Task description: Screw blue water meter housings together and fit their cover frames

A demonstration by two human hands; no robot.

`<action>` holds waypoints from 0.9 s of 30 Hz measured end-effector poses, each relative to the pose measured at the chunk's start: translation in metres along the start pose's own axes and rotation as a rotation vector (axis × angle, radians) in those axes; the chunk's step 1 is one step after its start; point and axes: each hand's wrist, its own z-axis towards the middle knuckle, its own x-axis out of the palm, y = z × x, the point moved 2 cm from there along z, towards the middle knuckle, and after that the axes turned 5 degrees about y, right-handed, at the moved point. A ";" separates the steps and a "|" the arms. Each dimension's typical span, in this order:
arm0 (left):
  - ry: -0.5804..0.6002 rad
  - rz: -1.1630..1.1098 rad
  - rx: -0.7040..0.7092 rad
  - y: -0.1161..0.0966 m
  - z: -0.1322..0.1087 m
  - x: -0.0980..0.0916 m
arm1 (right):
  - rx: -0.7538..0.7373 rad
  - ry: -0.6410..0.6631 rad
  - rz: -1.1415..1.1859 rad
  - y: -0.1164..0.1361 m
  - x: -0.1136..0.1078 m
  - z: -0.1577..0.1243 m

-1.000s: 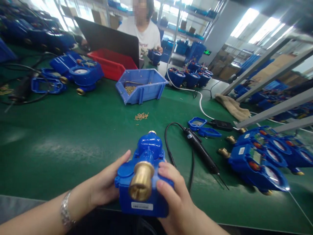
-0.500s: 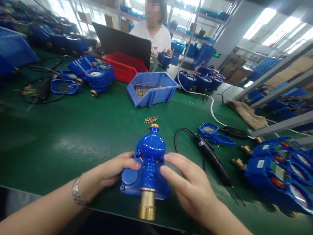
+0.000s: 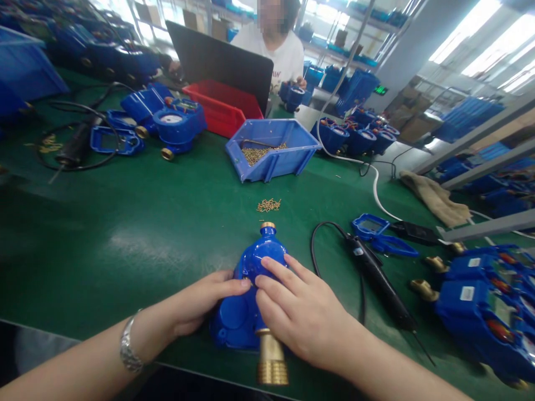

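A blue water meter [image 3: 234, 314] with brass threaded ends lies face down on the green table in front of me, its longer brass end toward me. My left hand [image 3: 199, 303] grips its left side, thumb on top near a small brass-coloured spot. Over the meter's body and right side lies my right hand [image 3: 305, 312], fingers bent against the rounded blue casing; its thumb and the surface below are hidden. Just beyond the far brass end is a small heap of brass screws [image 3: 268, 205].
Behind the screws stands a blue bin [image 3: 288, 161] of small brass parts, beside a red bin [image 3: 217, 111]. A black electric screwdriver [image 3: 382, 284] lies right, near more meters [image 3: 472, 306]. Across the table, a person [image 3: 288, 55] sits behind a dark screen [image 3: 221, 67].
My right hand has moved left from beside the meter onto its body, covering much of it. The meter has tilted slightly, and the view has shifted a little left.
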 end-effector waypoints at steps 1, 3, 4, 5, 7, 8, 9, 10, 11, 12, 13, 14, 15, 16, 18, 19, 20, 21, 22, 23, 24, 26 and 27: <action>0.007 0.006 0.005 0.000 -0.001 -0.001 | 0.007 0.000 0.000 0.002 -0.001 0.001; 0.017 0.017 0.006 0.000 -0.003 -0.002 | 0.011 0.004 0.000 0.004 -0.002 0.001; 0.026 0.019 0.001 0.000 -0.003 -0.003 | 0.013 0.008 0.003 0.005 -0.003 0.001; 0.040 0.018 0.000 0.000 -0.003 -0.003 | 0.011 0.007 0.006 0.006 -0.003 0.001; 0.070 0.014 0.005 0.000 -0.003 -0.003 | 0.005 0.001 0.009 0.005 -0.004 0.001; 0.082 0.012 0.011 -0.001 -0.003 -0.003 | -0.001 -0.004 0.009 0.004 -0.004 0.001; 0.090 0.010 0.016 -0.001 -0.003 -0.003 | -0.010 -0.008 0.007 0.003 -0.005 0.001; 0.096 0.010 0.017 -0.001 -0.003 -0.004 | -0.018 -0.009 0.005 0.002 -0.005 0.001; 0.101 0.007 0.013 -0.001 -0.003 -0.004 | -0.022 -0.009 0.004 0.001 -0.006 0.002; 0.103 0.004 0.007 -0.001 -0.003 -0.004 | -0.020 -0.003 0.007 0.000 -0.007 0.003; 0.104 0.005 0.003 -0.001 -0.003 -0.004 | -0.014 0.004 0.016 -0.001 -0.009 0.004; 0.104 0.007 0.003 -0.001 -0.004 -0.005 | 0.002 0.012 0.025 -0.002 -0.010 0.006; 0.105 0.011 0.009 -0.001 -0.004 -0.005 | 0.024 0.021 0.032 -0.003 -0.012 0.007; 0.104 0.017 0.019 -0.001 -0.005 -0.005 | 0.046 0.026 0.039 -0.004 -0.013 0.008; 0.092 0.032 0.044 -0.002 -0.008 -0.004 | 0.080 0.020 0.043 -0.005 -0.014 0.012; 0.082 0.037 0.056 -0.002 -0.009 -0.004 | 0.093 0.012 0.042 -0.005 -0.013 0.014; 0.071 0.041 0.067 -0.002 -0.010 -0.003 | 0.106 0.006 0.042 -0.004 -0.012 0.016; 0.062 0.044 0.079 -0.003 -0.011 -0.003 | 0.120 0.001 0.043 -0.003 -0.010 0.019; 0.057 0.045 0.090 -0.003 -0.012 -0.002 | 0.132 0.001 0.044 -0.001 -0.008 0.023; 0.056 0.043 0.096 -0.004 -0.012 -0.002 | 0.146 0.006 0.045 0.001 -0.005 0.027; 0.054 0.041 0.099 -0.005 -0.012 -0.001 | 0.163 0.017 0.047 0.003 -0.003 0.032; 0.020 0.082 0.128 -0.008 -0.010 -0.003 | 0.200 0.038 0.055 0.005 0.000 0.041; -0.012 0.136 0.168 -0.011 -0.009 -0.004 | 0.209 0.043 0.072 0.003 0.000 0.045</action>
